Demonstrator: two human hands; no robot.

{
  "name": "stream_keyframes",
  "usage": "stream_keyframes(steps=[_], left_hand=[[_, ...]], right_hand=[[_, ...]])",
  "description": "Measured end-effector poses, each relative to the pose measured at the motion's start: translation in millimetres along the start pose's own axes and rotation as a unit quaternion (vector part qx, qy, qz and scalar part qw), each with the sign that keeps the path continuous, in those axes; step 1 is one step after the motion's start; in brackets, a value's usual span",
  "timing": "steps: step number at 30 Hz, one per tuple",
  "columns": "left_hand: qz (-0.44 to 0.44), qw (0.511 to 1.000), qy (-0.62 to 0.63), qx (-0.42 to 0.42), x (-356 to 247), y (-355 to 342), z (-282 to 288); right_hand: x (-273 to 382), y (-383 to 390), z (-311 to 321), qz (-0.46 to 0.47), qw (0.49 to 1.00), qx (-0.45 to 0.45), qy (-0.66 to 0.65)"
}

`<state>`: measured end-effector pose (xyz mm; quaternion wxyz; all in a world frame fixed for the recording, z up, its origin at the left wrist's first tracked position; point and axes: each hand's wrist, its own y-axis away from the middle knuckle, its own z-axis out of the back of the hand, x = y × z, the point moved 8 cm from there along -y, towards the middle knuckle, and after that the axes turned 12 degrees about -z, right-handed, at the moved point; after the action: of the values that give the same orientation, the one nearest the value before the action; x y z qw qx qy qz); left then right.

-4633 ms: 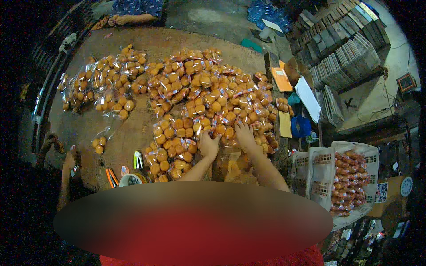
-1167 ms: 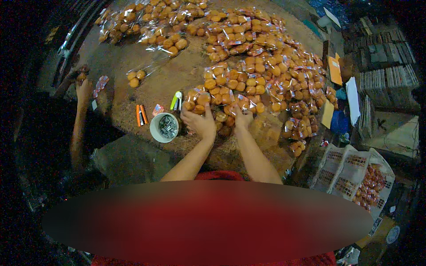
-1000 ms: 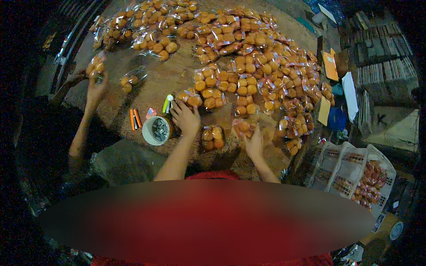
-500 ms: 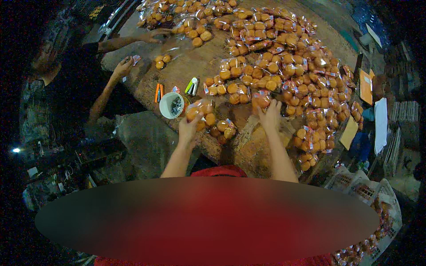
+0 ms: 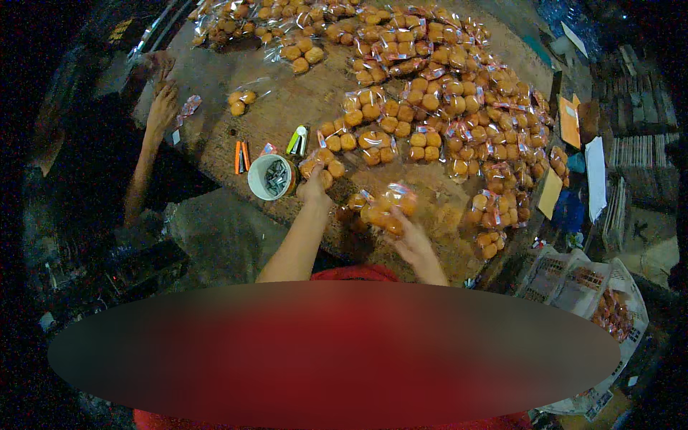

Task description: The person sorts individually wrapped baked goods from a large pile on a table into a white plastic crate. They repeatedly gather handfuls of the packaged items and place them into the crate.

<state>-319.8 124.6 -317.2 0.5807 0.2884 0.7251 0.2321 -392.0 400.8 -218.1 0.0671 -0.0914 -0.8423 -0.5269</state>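
Observation:
My left hand (image 5: 312, 189) is closed round a clear bag of round golden-brown buns (image 5: 331, 169), beside a white tub (image 5: 254, 176) holding small silvery metal pieces. My right hand (image 5: 411, 244), slightly smeared by motion, is at a blurred bag of buns (image 5: 398, 202) with a red-and-white label, near the table's front edge; its fingers seem to grip the bag's near side. More buns (image 5: 357, 201) sit just left of it; whether they share that bag I cannot tell. Beyond my right hand lies a flat bag of buns (image 5: 425, 145).
Many bagged buns (image 5: 459, 93) cover the table's far and right side. A green-and-white stapler (image 5: 297, 140) and orange-handled tool (image 5: 242, 157) lie by the tub. A co-worker's hand (image 5: 163, 104) rests at the left, near a small packet (image 5: 190, 106). A white crate (image 5: 545, 276) stands lower right.
My right hand has come back from the bags beyond to the near edge, leaving a bag lying there. My left hand keeps its bag. The co-worker's hands have drawn left, and the view has shifted.

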Motion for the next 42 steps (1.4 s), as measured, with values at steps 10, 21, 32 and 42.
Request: stream_keyframes(steps=[10,21,32,42], left_hand=[[-0.470,0.528,-0.688,0.162,-122,157,-8],[-0.465,0.465,-0.687,0.309,-111,141,-8],[-0.186,0.827,-0.435,0.304,-107,22,-122],[-0.186,0.782,-0.515,0.298,-117,23,-150]], right_hand=[[-22,-52,-53,0.231,0.844,-0.211,0.435],[50,33,-83,0.333,0.680,-0.204,0.621],[175,22,-23,0.208,0.862,0.012,0.462],[243,-31,-36,0.241,0.794,-0.096,0.550]])
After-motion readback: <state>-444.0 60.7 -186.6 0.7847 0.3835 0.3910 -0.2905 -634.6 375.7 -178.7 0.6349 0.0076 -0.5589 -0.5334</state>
